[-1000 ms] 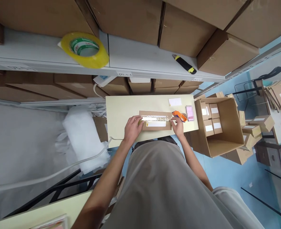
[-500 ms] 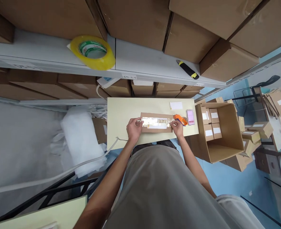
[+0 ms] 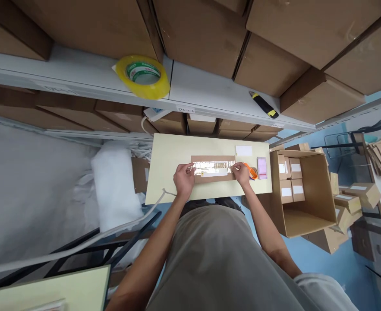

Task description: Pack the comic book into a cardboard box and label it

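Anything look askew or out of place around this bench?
Mildly: the small labelled cartons right of the large open carton lie at mixed angles, unlike the neatly aligned boxes inside it.

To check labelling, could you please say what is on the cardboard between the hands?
The cardboard bears a white label; shiny tape spans it, glare partly hiding what lies beneath.
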A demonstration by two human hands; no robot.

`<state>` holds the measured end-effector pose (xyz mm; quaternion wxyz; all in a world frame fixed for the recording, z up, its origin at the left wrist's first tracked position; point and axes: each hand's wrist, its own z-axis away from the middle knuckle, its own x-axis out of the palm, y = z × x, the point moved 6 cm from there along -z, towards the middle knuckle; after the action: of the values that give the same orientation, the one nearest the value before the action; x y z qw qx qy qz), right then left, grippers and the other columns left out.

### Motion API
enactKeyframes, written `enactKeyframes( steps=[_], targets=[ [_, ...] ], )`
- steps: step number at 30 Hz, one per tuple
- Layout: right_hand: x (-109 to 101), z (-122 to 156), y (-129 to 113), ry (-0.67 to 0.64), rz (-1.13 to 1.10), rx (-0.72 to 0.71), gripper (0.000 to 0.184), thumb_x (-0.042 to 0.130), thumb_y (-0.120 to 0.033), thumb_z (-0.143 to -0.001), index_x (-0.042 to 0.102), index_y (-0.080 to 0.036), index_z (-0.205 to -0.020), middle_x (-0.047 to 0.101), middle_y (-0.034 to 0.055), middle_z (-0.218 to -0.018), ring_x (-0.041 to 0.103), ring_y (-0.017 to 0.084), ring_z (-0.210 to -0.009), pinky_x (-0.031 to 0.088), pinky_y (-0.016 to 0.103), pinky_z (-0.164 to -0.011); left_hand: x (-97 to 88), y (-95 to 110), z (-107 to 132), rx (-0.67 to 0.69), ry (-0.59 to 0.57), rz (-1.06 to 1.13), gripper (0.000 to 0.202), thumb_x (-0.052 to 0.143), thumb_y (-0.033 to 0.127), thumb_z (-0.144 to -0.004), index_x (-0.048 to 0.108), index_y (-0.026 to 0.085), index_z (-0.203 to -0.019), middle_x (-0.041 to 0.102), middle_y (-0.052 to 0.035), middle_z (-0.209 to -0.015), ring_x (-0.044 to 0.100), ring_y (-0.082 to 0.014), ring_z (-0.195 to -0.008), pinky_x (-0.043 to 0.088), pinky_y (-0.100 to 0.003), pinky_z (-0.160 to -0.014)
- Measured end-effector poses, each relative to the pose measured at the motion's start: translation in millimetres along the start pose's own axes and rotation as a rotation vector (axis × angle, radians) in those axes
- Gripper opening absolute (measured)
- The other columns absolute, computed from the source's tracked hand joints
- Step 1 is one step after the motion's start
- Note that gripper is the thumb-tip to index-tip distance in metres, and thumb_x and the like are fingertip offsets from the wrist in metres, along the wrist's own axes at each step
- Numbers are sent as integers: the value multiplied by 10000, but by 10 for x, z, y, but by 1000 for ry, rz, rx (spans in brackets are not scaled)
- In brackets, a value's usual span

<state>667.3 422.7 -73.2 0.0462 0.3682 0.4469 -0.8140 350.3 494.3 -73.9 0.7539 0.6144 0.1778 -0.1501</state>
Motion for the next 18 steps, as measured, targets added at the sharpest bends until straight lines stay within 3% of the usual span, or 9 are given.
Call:
enactKeyframes(
  steps=[3,6,10,13,18],
  targets=[
    [51,-8,-19,-44,-2,-72,144,722,-408,-909,708,-268,-943,881,120,-1074,848,348,-1056,675,514,-983,17,4,-13,-17,35,-39,206,700,251,-997,857,199,-1119,777,-110,-1187,789,-242,-898,680,-441,-973],
    [-16,35,88,-83,-60,-178,259,661,-508,-992,708,-255,-1018,866,148,-1118,840,331,-1041,690,487,-946,17,2,-11,-30,55,-83,226,698,261,-989,856,196,-1137,783,-115,-1188,781,-249,-891,673,-444,-967],
    [-412,59,584,65,117,-174,375,535,-568,-1052,706,-236,-1077,836,174,-1120,813,357,-1054,680,514,-933,34,48,30,0,84,-155,265,652,292,-1023,851,201,-1173,777,-137,-1246,786,-297,-1009,662,-480,-1025],
    [-586,27,1003,95,229,-131,300,602,-487,-1002,701,-226,-1111,810,211,-1194,789,407,-1141,652,581,-1015,74,98,85,21,128,-202,304,589,273,-1060,840,213,-1219,757,-146,-1290,770,-332,-1171,623,-512,-1142],
    [-349,-126,1278,-26,345,-129,343,656,-358,-993,711,-172,-1276,806,253,-1269,740,418,-1296,569,578,-1186,157,136,139,42,157,-306,357,576,188,-1035,824,190,-1291,711,-195,-1334,660,-400,-1349,515,-601,-1276]
  ],
)
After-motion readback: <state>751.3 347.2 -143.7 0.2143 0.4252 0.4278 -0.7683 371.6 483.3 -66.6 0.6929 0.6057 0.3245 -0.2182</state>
